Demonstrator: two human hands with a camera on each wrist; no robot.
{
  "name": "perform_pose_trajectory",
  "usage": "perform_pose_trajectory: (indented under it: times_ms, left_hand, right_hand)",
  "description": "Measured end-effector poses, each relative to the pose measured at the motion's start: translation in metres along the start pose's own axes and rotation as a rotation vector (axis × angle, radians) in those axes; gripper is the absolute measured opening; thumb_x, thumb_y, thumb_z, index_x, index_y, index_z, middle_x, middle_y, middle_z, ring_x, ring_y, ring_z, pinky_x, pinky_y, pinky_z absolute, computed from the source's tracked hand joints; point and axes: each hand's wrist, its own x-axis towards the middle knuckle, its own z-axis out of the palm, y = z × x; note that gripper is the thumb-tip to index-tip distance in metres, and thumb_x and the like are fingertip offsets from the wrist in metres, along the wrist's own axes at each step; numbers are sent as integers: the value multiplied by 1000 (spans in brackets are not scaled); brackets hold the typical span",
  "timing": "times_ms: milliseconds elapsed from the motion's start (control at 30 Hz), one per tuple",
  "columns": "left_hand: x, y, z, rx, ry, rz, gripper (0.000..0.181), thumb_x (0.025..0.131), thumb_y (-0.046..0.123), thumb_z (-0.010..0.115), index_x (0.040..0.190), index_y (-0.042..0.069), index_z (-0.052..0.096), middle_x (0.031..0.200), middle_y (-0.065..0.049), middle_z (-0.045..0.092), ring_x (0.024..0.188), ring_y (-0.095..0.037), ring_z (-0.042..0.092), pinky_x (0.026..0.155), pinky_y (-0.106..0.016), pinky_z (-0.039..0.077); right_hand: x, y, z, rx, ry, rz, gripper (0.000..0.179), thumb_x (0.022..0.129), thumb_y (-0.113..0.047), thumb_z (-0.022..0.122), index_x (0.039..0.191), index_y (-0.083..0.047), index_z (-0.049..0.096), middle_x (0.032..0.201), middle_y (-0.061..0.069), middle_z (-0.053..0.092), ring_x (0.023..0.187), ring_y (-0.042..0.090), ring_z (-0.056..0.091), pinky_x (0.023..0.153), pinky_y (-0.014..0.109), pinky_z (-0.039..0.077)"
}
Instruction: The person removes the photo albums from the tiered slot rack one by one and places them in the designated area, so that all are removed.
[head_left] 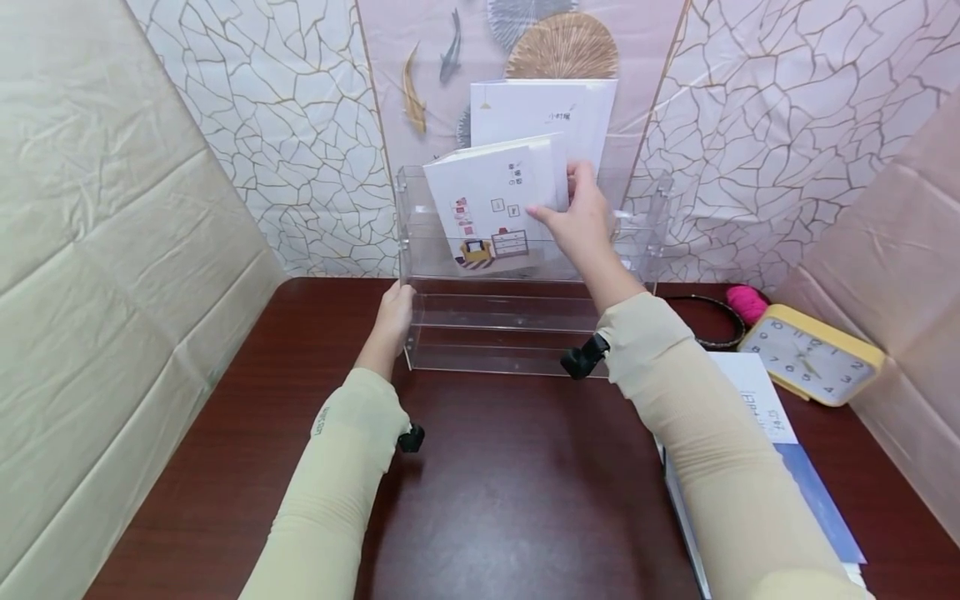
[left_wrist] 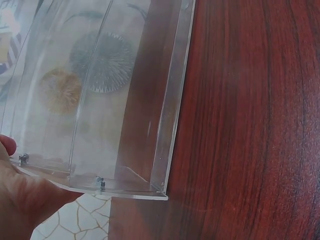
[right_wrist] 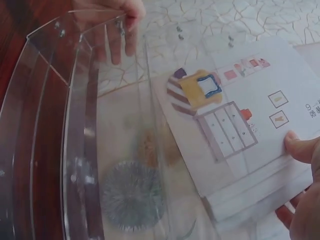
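Observation:
My right hand (head_left: 581, 217) grips a white book (head_left: 487, 200) by its right side, thumb on the front cover and fingers behind. The cover shows a drawn yellow armchair and a chest of drawers, plain in the right wrist view. The book is tilted, its lower part inside the upper tier of a clear acrylic rack (head_left: 525, 312). Behind it a second white book (head_left: 517, 104) stands upright in the rack. My left hand (head_left: 393, 321) holds the rack's left side panel, its thumb (left_wrist: 7, 145) showing at the panel's edge in the left wrist view.
On the right of the dark red table (head_left: 480, 483) lie books with a white and blue cover (head_left: 817, 500), partly under my right forearm. A yellow clock (head_left: 813, 354), a pink ball-like item (head_left: 746, 304) and a dark cord-like loop (head_left: 720, 342) sit beyond them. Patterned cloth hangs behind the rack.

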Motion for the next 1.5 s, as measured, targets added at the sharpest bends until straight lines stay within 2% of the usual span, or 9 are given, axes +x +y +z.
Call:
perform_pose_trajectory:
  times_ms: [100, 233, 367, 567, 867, 1033, 1133, 1300, 1500]
  left_hand:
    - [1, -2, 0, -7, -2, -9, 45, 90, 14, 34, 132, 4, 49, 122, -19, 53, 105, -27, 48, 92, -44, 40]
    - [3, -4, 0, -8, -19, -2, 46, 90, 15, 34, 134, 6, 48, 124, -16, 53, 107, -26, 49, 93, -42, 39]
    - [4, -4, -1, 15, -26, 12, 49, 90, 14, 34, 137, 8, 45, 132, -13, 50, 116, -25, 45, 98, -42, 35]
    - [3, -3, -2, 36, -8, -7, 50, 90, 16, 34, 139, 11, 44, 137, -10, 46, 123, -24, 41, 101, -42, 33]
    - [4, -5, -4, 33, -25, -15, 48, 91, 18, 33, 136, 10, 46, 130, -13, 49, 112, -26, 45, 96, -45, 36]
    - [4, -4, -3, 27, -17, -1, 46, 90, 16, 34, 134, 8, 48, 127, -14, 51, 110, -26, 46, 96, -44, 37]
    - [3, -3, -2, 24, -13, 2, 46, 90, 15, 33, 132, 7, 49, 125, -15, 52, 109, -27, 47, 95, -45, 38]
    - [2, -1, -2, 13, -8, 3, 45, 90, 15, 34, 131, 5, 49, 128, -15, 50, 111, -28, 45, 96, -48, 36]
    - [2, -1, -2, 29, -11, -23, 47, 90, 16, 34, 135, 6, 47, 133, -14, 47, 117, -30, 43, 98, -48, 35]
  right_hand:
    - [0, -4, 5, 150, -41, -26, 56, 80, -10, 73, 123, -12, 37, 114, 10, 58, 101, 19, 55, 87, 32, 44]
    - [0, -4, 11, 314, -39, -51, 54, 80, 0, 69, 122, -9, 35, 110, 12, 54, 101, 21, 52, 87, 32, 43]
    - [3, -4, 14, 410, -40, -51, 53, 79, 6, 67, 120, -8, 36, 108, 10, 52, 103, 22, 50, 90, 33, 43]
    - [7, -9, 13, 472, -37, -45, 54, 79, 10, 65, 121, -8, 35, 109, 8, 52, 105, 23, 51, 90, 34, 43]
    - [15, -14, -3, 467, 17, -11, 52, 80, 8, 66, 118, -12, 38, 104, 6, 51, 101, 22, 52, 88, 33, 44]
    - [17, -17, -14, 513, 34, 27, 51, 80, 8, 65, 117, -15, 38, 104, 7, 51, 101, 22, 52, 88, 34, 45]
    - [19, -18, -20, 539, 51, 24, 53, 79, 9, 65, 117, -15, 38, 105, 7, 51, 101, 21, 52, 88, 34, 45]
    - [20, -19, -30, 623, 74, -12, 53, 79, 14, 63, 116, -14, 37, 107, 8, 50, 103, 21, 51, 89, 35, 44]
    - [15, -19, -42, 737, 129, -1, 52, 78, 16, 61, 113, -15, 37, 110, 9, 51, 104, 21, 51, 88, 35, 43]
